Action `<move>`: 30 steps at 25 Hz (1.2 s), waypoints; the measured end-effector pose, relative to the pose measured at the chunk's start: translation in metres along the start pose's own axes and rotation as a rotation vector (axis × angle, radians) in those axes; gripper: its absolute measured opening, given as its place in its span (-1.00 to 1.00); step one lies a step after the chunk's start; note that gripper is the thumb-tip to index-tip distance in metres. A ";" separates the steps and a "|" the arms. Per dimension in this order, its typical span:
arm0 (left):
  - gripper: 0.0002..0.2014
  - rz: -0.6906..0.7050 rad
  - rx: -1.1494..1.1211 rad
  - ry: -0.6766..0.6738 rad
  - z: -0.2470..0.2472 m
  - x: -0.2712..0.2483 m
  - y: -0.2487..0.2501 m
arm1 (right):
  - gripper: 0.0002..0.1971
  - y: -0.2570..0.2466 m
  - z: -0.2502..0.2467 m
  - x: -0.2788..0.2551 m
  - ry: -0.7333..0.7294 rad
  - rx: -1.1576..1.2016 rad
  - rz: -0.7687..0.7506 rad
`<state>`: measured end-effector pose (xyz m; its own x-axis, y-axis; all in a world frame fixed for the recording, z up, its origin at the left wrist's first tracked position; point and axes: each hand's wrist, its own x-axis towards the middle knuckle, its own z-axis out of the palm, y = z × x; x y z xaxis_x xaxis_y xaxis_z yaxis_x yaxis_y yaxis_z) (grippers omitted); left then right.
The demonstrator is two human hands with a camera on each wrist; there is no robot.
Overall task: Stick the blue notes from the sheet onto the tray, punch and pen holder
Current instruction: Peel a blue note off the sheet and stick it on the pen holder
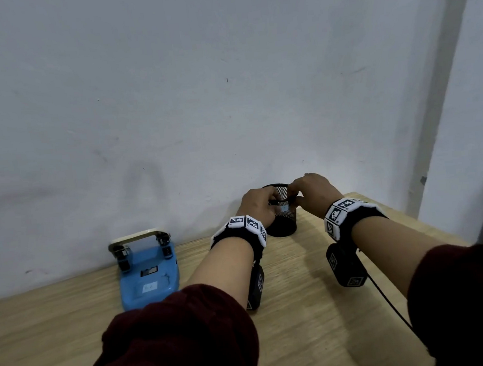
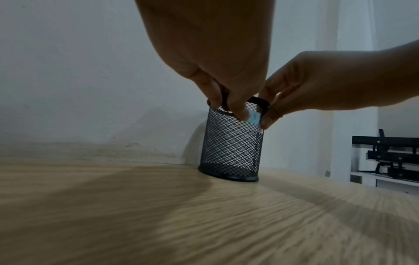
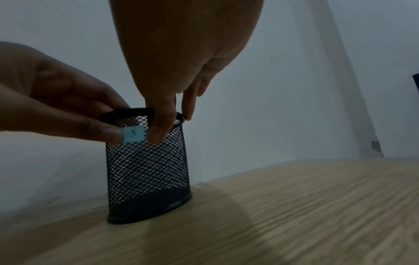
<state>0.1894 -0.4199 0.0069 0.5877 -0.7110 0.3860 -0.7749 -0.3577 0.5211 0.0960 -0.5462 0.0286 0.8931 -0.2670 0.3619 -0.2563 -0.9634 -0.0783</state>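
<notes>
A black mesh pen holder (image 1: 283, 223) (image 2: 231, 148) (image 3: 147, 172) stands upright on the wooden table by the wall. A small blue note (image 1: 284, 208) (image 2: 254, 118) (image 3: 134, 134) sits flat on its mesh just below the rim. My left hand (image 1: 268, 202) (image 2: 229, 105) pinches the holder's wall at the rim, its thumb on the note's left edge. My right hand (image 1: 296, 195) (image 3: 172, 122) pinches the rim from the other side, thumb down the mesh beside the note's right edge. A blue hole punch (image 1: 149, 275) lies to the left and carries a pale note (image 1: 150, 286).
The wooden table (image 1: 307, 324) ends at a white wall (image 1: 226, 95) right behind the holder, and its right edge runs close by my right forearm. A black metal rack (image 2: 390, 156) stands beyond the table on the right. Tray and sheet are out of view.
</notes>
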 end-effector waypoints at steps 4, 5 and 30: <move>-0.71 -0.025 0.023 0.024 0.001 0.000 0.004 | -0.78 0.000 0.003 -0.002 0.025 0.070 0.053; -0.71 -0.024 0.027 0.029 0.001 0.000 0.004 | -0.78 -0.001 0.004 -0.002 0.036 0.075 0.057; -0.62 -0.030 -0.017 0.034 0.000 -0.005 -0.001 | -0.75 0.006 0.007 0.000 0.022 0.221 0.146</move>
<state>0.1874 -0.4162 0.0039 0.6183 -0.6791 0.3956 -0.7531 -0.3680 0.5454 0.0967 -0.5522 0.0212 0.8435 -0.4057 0.3519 -0.2928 -0.8967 -0.3318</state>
